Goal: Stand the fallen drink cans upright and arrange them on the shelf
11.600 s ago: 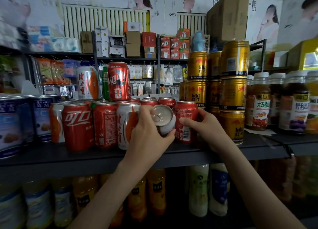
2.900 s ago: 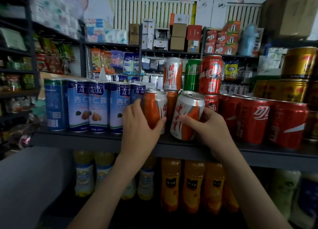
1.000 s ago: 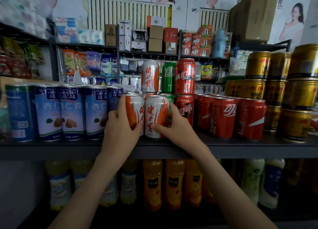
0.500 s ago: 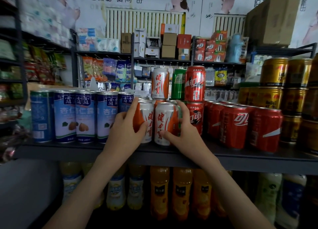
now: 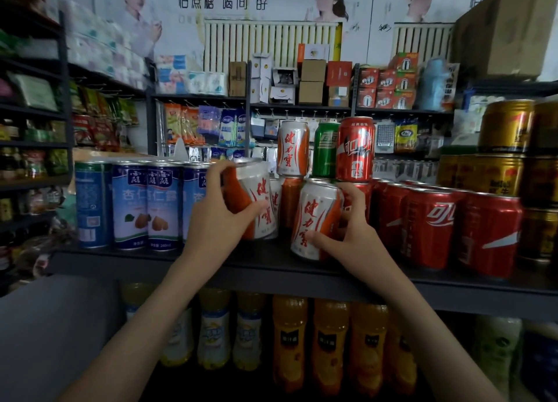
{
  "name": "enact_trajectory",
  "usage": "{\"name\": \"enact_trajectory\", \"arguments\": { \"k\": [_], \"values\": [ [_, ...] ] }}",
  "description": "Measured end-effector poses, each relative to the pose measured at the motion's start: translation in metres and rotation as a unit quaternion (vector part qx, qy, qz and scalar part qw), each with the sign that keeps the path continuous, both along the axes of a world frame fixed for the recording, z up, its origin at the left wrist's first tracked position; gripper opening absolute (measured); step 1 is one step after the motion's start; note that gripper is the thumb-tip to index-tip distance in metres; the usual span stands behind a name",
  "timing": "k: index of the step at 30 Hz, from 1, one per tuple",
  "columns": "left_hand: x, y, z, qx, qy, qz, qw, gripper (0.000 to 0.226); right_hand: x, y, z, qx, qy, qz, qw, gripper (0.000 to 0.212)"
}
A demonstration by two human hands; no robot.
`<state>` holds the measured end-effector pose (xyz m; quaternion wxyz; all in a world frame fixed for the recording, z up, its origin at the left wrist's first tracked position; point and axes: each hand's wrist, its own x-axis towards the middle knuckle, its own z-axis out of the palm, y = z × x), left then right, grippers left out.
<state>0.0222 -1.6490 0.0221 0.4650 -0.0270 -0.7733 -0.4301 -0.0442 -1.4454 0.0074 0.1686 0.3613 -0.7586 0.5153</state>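
Note:
My left hand (image 5: 215, 220) grips an orange-and-white can (image 5: 256, 199), which leans to the left, lifted at the dark shelf (image 5: 271, 262). Just to its right, my right hand (image 5: 353, 235) holds a second orange-and-white can (image 5: 314, 220), tilted to the right near the shelf's front edge. Behind them stand more cans of that kind. On top of the back row stand an orange-and-white can (image 5: 292, 148), a green can (image 5: 325, 149) and a red cola can (image 5: 355, 148), all upright.
Tall blue-and-white cans (image 5: 145, 205) stand in a row on the left. Red cola cans (image 5: 453, 229) fill the shelf on the right, with stacked gold cans (image 5: 501, 148) beyond them. Orange juice bottles (image 5: 329, 341) stand on the shelf below.
Half a second ago both front cans stood upright and side by side. Now each hand has pulled its can forward and apart, and both cans are tilted.

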Motion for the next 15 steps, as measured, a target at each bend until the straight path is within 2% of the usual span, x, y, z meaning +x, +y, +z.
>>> {"name": "enact_trajectory", "arguments": {
  "k": [5,15],
  "values": [
    [0.002,-0.004,0.040,0.016,0.042,-0.034,0.998,0.061,0.000,0.000,0.002,0.016,-0.004,0.011,1.000,0.081],
    [-0.029,-0.006,0.078,-0.015,0.035,-0.030,0.999,0.067,-0.004,-0.008,0.008,0.041,-0.017,0.015,0.999,0.088]
  ]
}}
